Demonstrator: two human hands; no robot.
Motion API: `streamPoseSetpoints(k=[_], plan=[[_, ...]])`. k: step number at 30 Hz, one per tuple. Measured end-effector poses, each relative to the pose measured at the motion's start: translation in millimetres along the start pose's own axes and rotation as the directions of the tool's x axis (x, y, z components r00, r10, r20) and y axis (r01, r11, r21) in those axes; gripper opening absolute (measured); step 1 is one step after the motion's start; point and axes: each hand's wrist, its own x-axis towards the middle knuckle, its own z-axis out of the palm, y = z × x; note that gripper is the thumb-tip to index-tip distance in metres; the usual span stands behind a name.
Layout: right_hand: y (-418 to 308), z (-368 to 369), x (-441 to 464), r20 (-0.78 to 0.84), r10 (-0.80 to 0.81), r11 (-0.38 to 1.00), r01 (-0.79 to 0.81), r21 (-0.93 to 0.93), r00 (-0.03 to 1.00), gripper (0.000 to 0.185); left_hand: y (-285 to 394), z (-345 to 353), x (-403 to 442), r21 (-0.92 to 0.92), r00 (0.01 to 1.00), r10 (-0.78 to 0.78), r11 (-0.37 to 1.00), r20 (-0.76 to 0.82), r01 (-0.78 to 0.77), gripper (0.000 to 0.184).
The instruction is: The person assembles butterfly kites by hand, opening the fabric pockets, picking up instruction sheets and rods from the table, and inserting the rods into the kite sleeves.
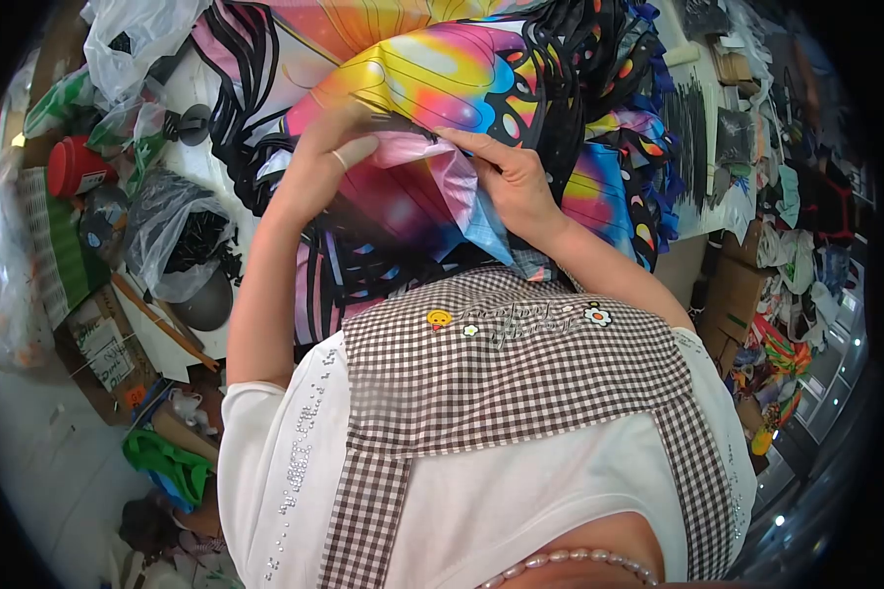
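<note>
A brightly printed fabric [442, 74] in yellow, pink, blue and black lies bunched in front of me, with long black strips on it. My right hand [521, 187] pinches a folded edge of this fabric, the index finger stretched along the fold. Below that hand, the paler underside [462, 191] hangs down in pink and light blue. My left hand [329, 162] is at the other end of the same fold, its thumb wearing a beige cover. Motion blurs the left fingers, so their grip on the fabric is unclear.
On the left are a red round container [77, 167], a clear plastic bag [177, 236] with black pieces, and wooden sticks [167, 322]. Black thin strips [692, 137] lie on the table at right. Cardboard boxes [732, 294] stand beyond the right edge.
</note>
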Motion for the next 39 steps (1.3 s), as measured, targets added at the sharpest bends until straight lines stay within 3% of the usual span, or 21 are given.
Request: streamPoseSetpoints(k=[3,8,12,15,20,24,27,32,35,36,39], plan=[[1.6,-5.9,-4.5,0.023,0.051,0.999,-0.051,-0.015,0.998,0.039,11.4,-10.9,10.4,-0.345,0.953,-0.224,0.895,0.204,0.284,0.026],[9.8,-14.2,-10.9,-0.008,0.059,0.997,-0.059,-0.040,0.998,0.040,-1.7,-11.5,19.0,-0.548,0.943,-0.312,0.772,0.113,0.321,0.022],[5.8,-21.3,-12.1,0.003,-0.031,0.979,0.031,-0.203,1.000,0.039,11.0,-16.2,22.4,-0.487,0.955,-0.201,0.825,0.220,0.286,0.021],[2.7,-24.1,-10.1,0.024,-0.077,0.940,0.080,-0.332,0.997,0.038,36.6,-13.7,19.5,-0.335,0.961,-0.226,0.903,0.161,0.268,0.020],[0.5,-22.5,-14.5,0.027,-0.061,0.886,0.067,-0.458,0.998,0.041,33.1,-13.0,17.5,-0.396,0.965,-0.226,0.881,0.131,0.260,0.019],[-8.9,-26.1,-13.8,0.044,-0.047,0.821,0.064,-0.567,0.998,0.044,30.8,-9.9,16.8,-0.358,0.968,-0.243,0.899,0.069,0.252,0.017],[-17.0,-28.8,-13.6,0.081,0.003,0.709,0.055,-0.703,0.997,0.045,29.3,-9.6,16.2,-0.228,0.975,-0.219,0.949,0.029,0.220,0.027],[-20.7,-21.4,-16.7,0.025,-0.027,0.768,0.037,-0.639,0.999,0.044,32.0,5.3,11.9,-0.084,0.984,-0.123,0.990,-0.127,0.113,0.023],[-20.6,-18.0,-16.9,-0.026,-0.011,0.888,-0.002,-0.460,1.000,0.044,37.1,18.2,8.5,0.011,0.945,-0.022,1.000,-0.325,0.027,0.014],[-22.7,-20.9,-14.8,-0.029,-0.011,0.887,-0.003,-0.461,1.000,0.044,35.1,18.9,8.3,0.011,0.946,-0.020,1.000,-0.323,0.025,0.014],[-33.0,-36.0,-1.4,0.199,0.364,0.925,-0.327,-0.195,0.910,0.045,25.3,16.0,8.2,0.135,0.947,0.099,0.989,-0.304,-0.060,0.017]])
